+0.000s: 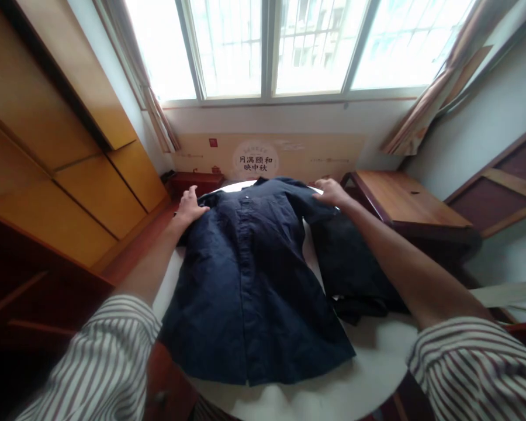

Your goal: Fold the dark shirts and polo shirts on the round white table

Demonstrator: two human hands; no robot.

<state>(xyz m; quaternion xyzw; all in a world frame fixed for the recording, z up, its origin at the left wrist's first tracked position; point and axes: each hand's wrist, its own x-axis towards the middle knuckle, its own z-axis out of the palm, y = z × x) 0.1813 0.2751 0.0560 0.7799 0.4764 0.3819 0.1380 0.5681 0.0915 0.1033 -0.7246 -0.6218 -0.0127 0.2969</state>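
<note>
A dark navy button-front shirt [245, 263] lies front up on a round white table [377, 362], its collar end away from me and its hem near me. My left hand [190, 206] is at the shirt's left sleeve, with thumb and fingers apart. At the right sleeve, my right hand [332, 193] rests against the cloth, fingers stretched and thumb apart from them. Beneath my right forearm lies a second dark folded cloth [355, 263], partly covered by the shirt's sleeve; its kind I cannot make out.
A wooden side table [414, 199] stands to the right. Yellow-brown cabinets [83, 175] line the left side. Behind the table, a printed banner [298, 155] spans the wall under wide windows [307, 52] with curtains [414, 126] at the sides.
</note>
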